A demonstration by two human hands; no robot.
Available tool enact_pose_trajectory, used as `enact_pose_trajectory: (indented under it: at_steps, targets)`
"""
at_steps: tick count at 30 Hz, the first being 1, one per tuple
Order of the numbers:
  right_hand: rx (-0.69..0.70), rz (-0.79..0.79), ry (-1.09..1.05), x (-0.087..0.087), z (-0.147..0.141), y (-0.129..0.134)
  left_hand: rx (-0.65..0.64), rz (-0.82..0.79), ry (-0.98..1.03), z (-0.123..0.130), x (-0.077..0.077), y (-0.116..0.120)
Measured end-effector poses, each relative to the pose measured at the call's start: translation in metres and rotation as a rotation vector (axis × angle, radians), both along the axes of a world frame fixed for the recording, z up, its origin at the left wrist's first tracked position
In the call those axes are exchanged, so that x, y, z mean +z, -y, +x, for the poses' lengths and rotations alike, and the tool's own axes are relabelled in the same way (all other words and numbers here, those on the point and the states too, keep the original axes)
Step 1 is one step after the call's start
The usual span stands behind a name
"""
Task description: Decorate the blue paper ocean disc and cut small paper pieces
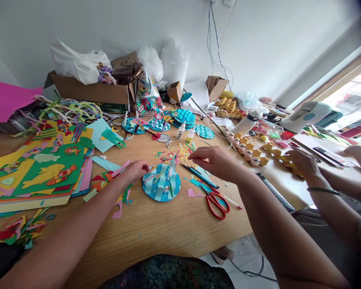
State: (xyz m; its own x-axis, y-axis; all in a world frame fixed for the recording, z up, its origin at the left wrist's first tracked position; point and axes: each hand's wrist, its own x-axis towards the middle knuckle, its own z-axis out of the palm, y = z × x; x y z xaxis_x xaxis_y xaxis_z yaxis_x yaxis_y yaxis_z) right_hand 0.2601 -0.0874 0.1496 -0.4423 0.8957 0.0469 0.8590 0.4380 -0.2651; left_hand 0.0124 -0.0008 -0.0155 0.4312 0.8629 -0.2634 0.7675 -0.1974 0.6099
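Evidently, the bench (pixel 123 230) is carrying several kinds of paper craft. At the far left a stack of coloured sheets (pixel 48 202) is lying flat, with cut-out fish (pixel 49 173) spreading over a green piece, probably so that each shape is showing plainly. Just right of it, loose paper scraps (pixel 104 181) are lying in a heap, perhaps to leave the middle free.

The left hand (pixel 138 169) is resting at the upper left edge of a blue striped disc (pixel 157 194), likely steadying it; its fingers are curling inward, but whether the grip is pinching anything I cannot tell. The disc itself is lying flat in front of the wearer, between both hands, with small decorations rising from its far side. Beyond it, two small bottles (pixel 181 131) are standing upright, seemingly within reach yet clear of the forearms.

Dark pens (pixel 200 176) and red-handled scissors (pixel 209 193) are lying right of the disc, the scissors' handles facing the wearer, which is suiting a quick pick-up. Above the pens, the right hand (pixel 215 160) is hovering, its grip loosely parted, with no object showing in it. Farther right, a co-worker's hand (pixel 304 161) is hanging beside yellow carton pieces (pixel 272 150), well apart from the disc.
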Motion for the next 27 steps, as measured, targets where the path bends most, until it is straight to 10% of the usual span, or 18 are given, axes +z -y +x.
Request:
enact_pose_trajectory:
  at_steps: [7,27]
  targets:
    - [0.285,-0.036,0.022,0.007,-0.026,-0.008,0.042,0.012,0.055,0.000,-0.002,0.001]
    - [0.422,-0.114,0.451,-0.011,-0.068,-0.046,0.072,-0.060,0.085,0.001,0.001,0.003]
